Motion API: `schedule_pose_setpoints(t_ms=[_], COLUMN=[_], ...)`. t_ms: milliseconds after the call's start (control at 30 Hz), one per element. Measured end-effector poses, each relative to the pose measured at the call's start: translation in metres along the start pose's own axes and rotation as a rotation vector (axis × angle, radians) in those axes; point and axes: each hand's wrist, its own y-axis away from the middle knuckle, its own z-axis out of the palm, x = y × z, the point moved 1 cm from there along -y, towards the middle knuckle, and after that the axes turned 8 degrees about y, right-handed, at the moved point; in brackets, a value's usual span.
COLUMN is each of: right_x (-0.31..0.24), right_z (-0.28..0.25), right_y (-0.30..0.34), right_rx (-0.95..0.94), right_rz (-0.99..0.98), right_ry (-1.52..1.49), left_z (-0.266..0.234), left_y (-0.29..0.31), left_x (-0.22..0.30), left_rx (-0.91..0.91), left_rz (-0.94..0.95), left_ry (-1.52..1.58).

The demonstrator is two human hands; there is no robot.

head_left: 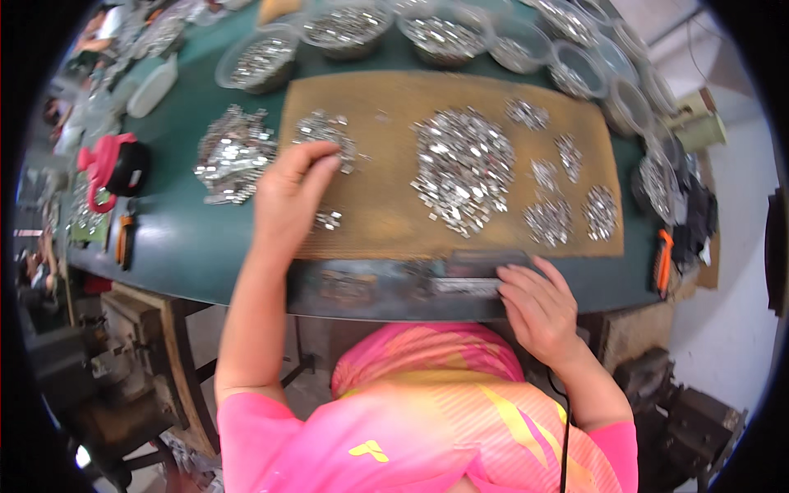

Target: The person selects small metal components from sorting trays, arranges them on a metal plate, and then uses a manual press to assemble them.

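My left hand (289, 193) is over the left part of a brown board (378, 222). Its thumb and forefinger are pinched together beside a small heap of shiny metal pieces (320, 127); what lies between the fingertips is too small to make out. By its wrist are a few more metal pieces (328, 220). At the table's near edge my right hand (541, 311) rests with fingers extended, touching the end of a slim metal strip (466, 285). Behind that strip sits a dark block (486, 263). A large heap of metal pieces (464, 168) covers the board's middle.
Smaller heaps (548, 220) lie on the board's right. Another heap (236, 156) sits left of it on the green table (193, 263). Clear tubs of metal parts (448, 37) line the back. A pink-and-black container (115, 171) and orange-handled tools (663, 259) flank the board.
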Motion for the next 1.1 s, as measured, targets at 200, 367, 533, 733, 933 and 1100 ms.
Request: schedule_pose_setpoints(t_ms=[200, 367, 533, 733, 933, 1100], right_x=[0.01, 0.007, 0.006, 0.012, 0.008, 0.009], right_z=[-0.013, -0.011, 0.045, 0.096, 0.096, 0.061], right_y=[-0.005, -0.083, -0.177, -0.222, -0.217, -0.182], right_rx=[-0.118, -0.011, 0.018, -0.023, -0.014, -0.037], right_rz=[-0.035, -0.147, -0.255, -0.399, -0.407, -0.324], right_ry=[-0.096, -0.061, -0.059, 0.057, 0.105, -0.012], left_z=[-0.002, -0.003, -0.006, -0.009, -0.005, 0.0], left_y=[0.002, 0.003, -0.001, -0.006, 0.001, 0.015], left_x=[-0.001, 0.0, -0.008, -0.011, -0.007, -0.009], left_rx=[0.047, 0.078, 0.032, 0.054, 0.027, 0.028], left_rz=[0.096, 0.214, 0.158, 0.162, 0.123, 0.164], left_ry=[0.034, -0.04, -0.05, 0.004, -0.02, -0.069])
